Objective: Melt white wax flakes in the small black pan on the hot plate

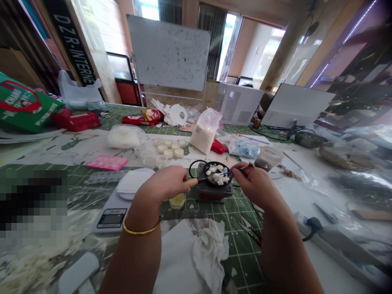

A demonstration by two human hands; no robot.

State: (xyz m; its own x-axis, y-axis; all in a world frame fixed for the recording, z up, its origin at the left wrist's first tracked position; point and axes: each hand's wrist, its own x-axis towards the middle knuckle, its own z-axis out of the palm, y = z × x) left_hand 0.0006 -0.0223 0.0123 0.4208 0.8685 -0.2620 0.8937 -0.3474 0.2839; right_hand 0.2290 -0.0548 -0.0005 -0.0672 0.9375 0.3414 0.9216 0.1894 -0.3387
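A small black pan (208, 179) with white chunks (218, 176) in it rests on a small dark and red heater (211, 195). My left hand (171, 183), below a gold bracelet on the wrist, is closed round the pan's wooden handle (192, 182). From the right, my right hand (249, 181) pinches a thin blue stick (228, 172), its tip among the chunks. A jar with yellowish contents (177, 201) stands just below the handle. Several small cups of pale wax-like material (168, 153) sit behind the pan.
A scale (112, 218) with white sheets lies at left, near a pink mould (107, 162). Crumpled tissue (211, 251) is in front. Scissors (249, 230) and a power strip (333, 241) lie at right. Behind the heater stands a bag of white pellets (204, 132).
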